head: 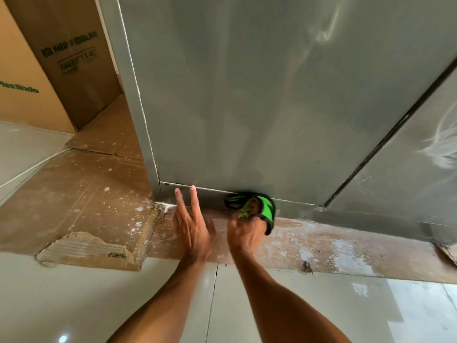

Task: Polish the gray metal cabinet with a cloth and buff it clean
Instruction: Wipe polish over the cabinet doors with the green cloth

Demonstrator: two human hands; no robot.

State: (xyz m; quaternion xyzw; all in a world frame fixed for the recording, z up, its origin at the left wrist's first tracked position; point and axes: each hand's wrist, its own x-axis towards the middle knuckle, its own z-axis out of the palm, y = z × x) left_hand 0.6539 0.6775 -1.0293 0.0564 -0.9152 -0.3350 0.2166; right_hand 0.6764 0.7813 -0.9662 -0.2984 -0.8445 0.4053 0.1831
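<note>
Bare left grip (191,229), bare right grip (243,235), bare forearms (170,295)

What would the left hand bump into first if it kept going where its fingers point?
Probably the cabinet's bottom strip: the fingers of the left hand aim at it and look nearly touching, though depth is unclear.
</note>
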